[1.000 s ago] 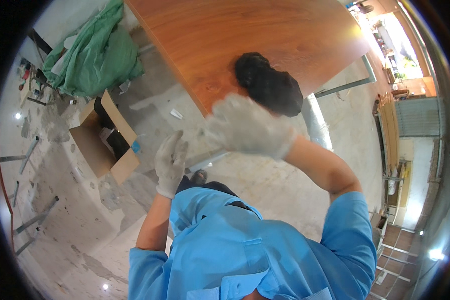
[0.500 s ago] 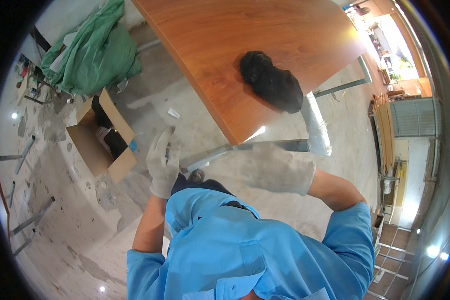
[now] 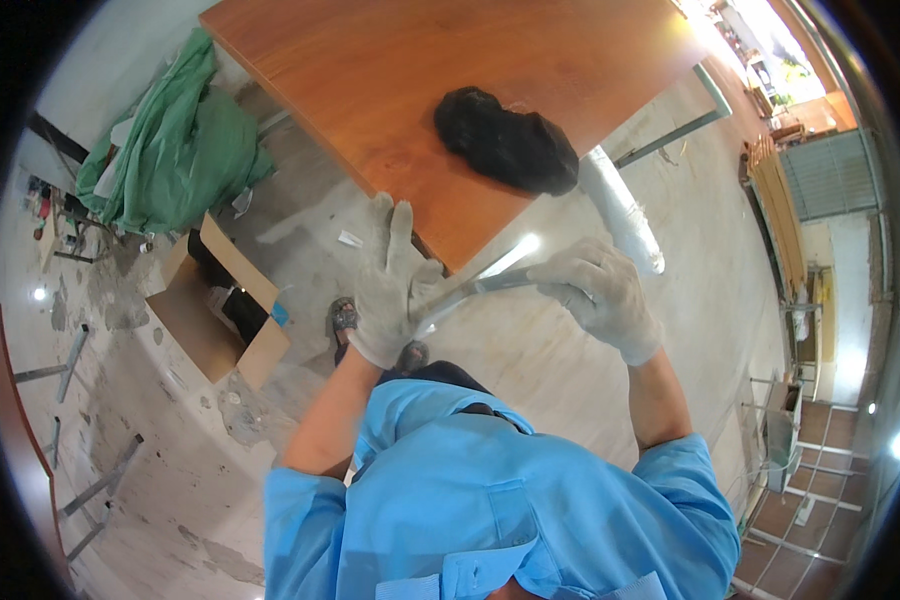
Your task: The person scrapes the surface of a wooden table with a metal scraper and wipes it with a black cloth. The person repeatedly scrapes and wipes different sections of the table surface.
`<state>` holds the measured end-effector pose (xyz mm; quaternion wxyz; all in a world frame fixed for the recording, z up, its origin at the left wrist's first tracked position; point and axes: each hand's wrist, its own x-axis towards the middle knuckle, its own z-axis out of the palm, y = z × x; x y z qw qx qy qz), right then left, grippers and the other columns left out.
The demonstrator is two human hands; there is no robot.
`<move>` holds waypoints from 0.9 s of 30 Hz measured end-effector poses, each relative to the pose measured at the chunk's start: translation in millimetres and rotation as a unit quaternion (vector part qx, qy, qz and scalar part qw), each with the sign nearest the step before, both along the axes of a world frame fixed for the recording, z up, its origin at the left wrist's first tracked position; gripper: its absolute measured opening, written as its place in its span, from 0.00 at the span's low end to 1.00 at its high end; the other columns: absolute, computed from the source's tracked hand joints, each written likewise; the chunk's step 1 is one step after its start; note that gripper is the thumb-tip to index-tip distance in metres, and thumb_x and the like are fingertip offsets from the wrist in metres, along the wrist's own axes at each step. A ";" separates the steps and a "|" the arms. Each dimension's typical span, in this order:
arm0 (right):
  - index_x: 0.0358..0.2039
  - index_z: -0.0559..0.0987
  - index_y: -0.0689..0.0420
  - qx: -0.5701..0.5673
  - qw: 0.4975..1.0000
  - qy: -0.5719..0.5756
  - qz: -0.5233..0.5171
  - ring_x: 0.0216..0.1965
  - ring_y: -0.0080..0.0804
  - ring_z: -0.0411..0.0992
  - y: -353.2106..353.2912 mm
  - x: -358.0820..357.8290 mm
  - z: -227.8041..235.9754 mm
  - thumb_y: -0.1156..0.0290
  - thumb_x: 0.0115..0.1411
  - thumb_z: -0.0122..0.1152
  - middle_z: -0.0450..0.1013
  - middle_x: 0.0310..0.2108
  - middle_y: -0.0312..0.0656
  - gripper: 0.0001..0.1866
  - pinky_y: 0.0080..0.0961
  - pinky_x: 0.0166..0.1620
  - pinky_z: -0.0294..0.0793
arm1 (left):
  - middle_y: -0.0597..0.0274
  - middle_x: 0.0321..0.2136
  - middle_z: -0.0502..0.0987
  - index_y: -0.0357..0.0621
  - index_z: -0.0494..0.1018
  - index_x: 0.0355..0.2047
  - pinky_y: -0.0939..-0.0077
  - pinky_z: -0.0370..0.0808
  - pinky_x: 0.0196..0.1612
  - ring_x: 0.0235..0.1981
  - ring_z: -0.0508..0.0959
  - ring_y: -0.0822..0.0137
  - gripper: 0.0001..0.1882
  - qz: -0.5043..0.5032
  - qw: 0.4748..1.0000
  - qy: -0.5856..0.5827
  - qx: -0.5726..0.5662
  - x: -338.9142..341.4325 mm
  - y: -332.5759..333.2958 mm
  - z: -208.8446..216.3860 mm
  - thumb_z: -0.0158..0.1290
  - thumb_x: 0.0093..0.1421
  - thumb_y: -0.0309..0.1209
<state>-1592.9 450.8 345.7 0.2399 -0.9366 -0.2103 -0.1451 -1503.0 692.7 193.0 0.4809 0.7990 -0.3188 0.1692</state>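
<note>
My left hand [image 3: 388, 285], in a pale work glove, is raised beside the near corner of the brown wooden table [image 3: 370, 95]. Its fingers are stretched out and apart. My right hand [image 3: 602, 298], gloved too, is below the table's right edge with bent fingers drawn together. Their tips overlap the grey metal bar [image 3: 500, 281] of the table frame in the picture; whether they touch it, or hold anything, is hidden. On the tabletop lies a soft black bundle [image 3: 505, 140], beyond both hands.
An opened cardboard box [image 3: 195, 325] with black items stands on the floor at left, in front of a green cloth heap [image 3: 185, 150]. A shiny wrapped roll [image 3: 622, 210] is right of the table. Metal legs [image 3: 100, 490] of other furniture stick out at far left.
My left hand has risen toward the table corner, its fingers spreading. My right hand, blurred and flat before, now has bent fingers. The view has shifted slightly.
</note>
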 end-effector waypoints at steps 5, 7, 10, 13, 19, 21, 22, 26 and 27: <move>0.35 0.86 0.53 0.012 0.999 0.006 -0.035 0.34 0.35 0.78 -4.4 -8.7 -18.2 0.76 0.52 0.74 0.82 0.34 0.37 0.10 0.32 0.38 0.76 | 0.35 0.72 0.57 0.34 0.53 0.74 0.46 0.62 0.70 0.72 0.59 0.33 0.43 -0.019 0.998 -0.020 -0.053 -32.5 -14.0 -4.6 0.56 0.68 0.47; 0.36 0.86 0.54 0.032 0.999 0.012 -0.038 0.34 0.35 0.79 -2.1 -8.8 -22.5 0.76 0.53 0.73 0.82 0.34 0.37 0.09 0.32 0.39 0.77 | 0.35 0.70 0.60 0.35 0.59 0.71 0.47 0.64 0.69 0.71 0.60 0.34 0.41 -0.041 0.998 -0.009 -0.041 -44.5 -12.7 -1.6 0.57 0.67 0.47; 0.38 0.84 0.55 0.078 0.996 0.026 -0.041 0.35 0.38 0.79 3.8 -6.4 -24.9 0.76 0.55 0.72 0.81 0.33 0.38 0.09 0.33 0.40 0.77 | 0.37 0.66 0.66 0.37 0.67 0.66 0.49 0.68 0.66 0.67 0.65 0.35 0.35 -0.113 0.993 -0.025 0.033 -60.3 3.5 5.0 0.59 0.66 0.47; 0.39 0.81 0.55 0.152 0.981 0.083 -0.084 0.35 0.41 0.78 10.7 -2.1 -29.0 0.73 0.58 0.69 0.79 0.31 0.40 0.08 0.36 0.42 0.75 | 0.41 0.60 0.72 0.39 0.75 0.58 0.51 0.71 0.62 0.62 0.72 0.38 0.27 -0.138 0.989 0.010 0.051 -65.2 18.2 8.7 0.60 0.65 0.44; 0.38 0.81 0.56 0.123 0.989 -0.006 -0.080 0.39 0.43 0.76 28.2 42.9 -48.1 0.72 0.61 0.66 0.77 0.34 0.42 0.05 0.38 0.43 0.74 | 0.47 0.53 0.79 0.39 0.80 0.51 0.59 0.75 0.57 0.54 0.78 0.46 0.18 0.051 0.983 0.170 -0.048 -40.9 32.1 7.9 0.62 0.63 0.35; 0.37 0.81 0.55 0.036 0.996 -0.051 -0.070 0.40 0.45 0.75 34.4 72.1 -50.0 0.70 0.62 0.66 0.77 0.35 0.41 0.05 0.38 0.43 0.74 | 0.48 0.52 0.80 0.39 0.81 0.50 0.61 0.75 0.56 0.54 0.79 0.47 0.17 0.079 0.977 0.184 -0.077 -33.2 37.0 6.2 0.62 0.63 0.33; 0.37 0.81 0.55 0.017 0.996 -0.054 -0.072 0.40 0.45 0.75 39.3 90.8 -50.7 0.71 0.61 0.65 0.77 0.35 0.41 0.05 0.39 0.43 0.75 | 0.48 0.52 0.80 0.39 0.80 0.50 0.61 0.75 0.57 0.53 0.79 0.47 0.17 0.088 0.977 0.175 -0.080 -30.7 39.6 4.8 0.62 0.63 0.33; 0.37 0.82 0.52 -0.063 0.993 -0.092 -0.047 0.40 0.45 0.74 66.6 121.2 -48.3 0.73 0.58 0.63 0.77 0.35 0.38 0.06 0.38 0.45 0.76 | 0.50 0.52 0.80 0.40 0.80 0.51 0.64 0.75 0.57 0.54 0.79 0.50 0.17 0.117 0.965 0.214 -0.100 -28.8 53.3 -3.0 0.61 0.65 0.33; 0.37 0.82 0.51 -0.087 0.991 -0.088 -0.052 0.40 0.44 0.74 71.3 122.5 -46.1 0.74 0.57 0.63 0.77 0.35 0.37 0.07 0.38 0.45 0.76 | 0.50 0.52 0.80 0.39 0.80 0.51 0.64 0.75 0.56 0.53 0.79 0.51 0.17 0.123 0.962 0.219 -0.109 -28.8 58.4 -5.3 0.61 0.65 0.33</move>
